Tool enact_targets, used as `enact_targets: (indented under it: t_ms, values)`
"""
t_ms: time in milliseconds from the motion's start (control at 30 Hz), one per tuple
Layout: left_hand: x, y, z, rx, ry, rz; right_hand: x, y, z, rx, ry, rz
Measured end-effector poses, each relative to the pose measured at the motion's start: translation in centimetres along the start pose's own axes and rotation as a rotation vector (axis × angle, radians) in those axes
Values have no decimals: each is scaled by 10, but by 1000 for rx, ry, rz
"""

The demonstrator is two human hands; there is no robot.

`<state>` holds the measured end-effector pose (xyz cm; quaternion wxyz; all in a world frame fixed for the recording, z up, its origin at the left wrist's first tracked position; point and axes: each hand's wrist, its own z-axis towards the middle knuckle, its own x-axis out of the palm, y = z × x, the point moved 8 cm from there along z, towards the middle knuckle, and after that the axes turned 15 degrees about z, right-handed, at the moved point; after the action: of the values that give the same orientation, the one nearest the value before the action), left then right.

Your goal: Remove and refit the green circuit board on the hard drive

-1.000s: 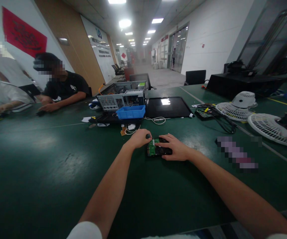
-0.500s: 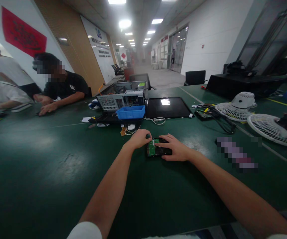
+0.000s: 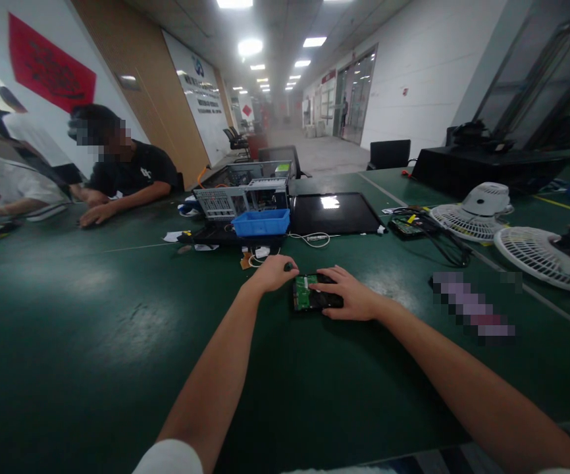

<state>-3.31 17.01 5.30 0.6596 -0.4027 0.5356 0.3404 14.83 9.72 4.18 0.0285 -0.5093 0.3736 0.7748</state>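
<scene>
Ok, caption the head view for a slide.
Right hand on a hard drive, left hand holding a dark object close by, blue tray beyond.

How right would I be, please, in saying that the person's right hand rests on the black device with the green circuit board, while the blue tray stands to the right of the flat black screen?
Not quite: the head view shows the blue tray to the left of the flat black screen. The right hand does rest on the black device with the green circuit board.
</scene>
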Motion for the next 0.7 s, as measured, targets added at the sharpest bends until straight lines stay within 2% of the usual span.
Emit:
enact_targets:
  t_ms: [200,433,567,700]
  values:
    - [12,-2,-3,44,110,-65,1,-2,-2,39,1,5]
    - [8,-1,-7,12,132,-116,-1,-3,-4,75,-6,-70]
    - [12,-3,-11,-26,245,-177,-8,-10,-9,129,8,-62]
    - [14,-13,-14,37,341,-233,-16,-11,-11,178,4,-1]
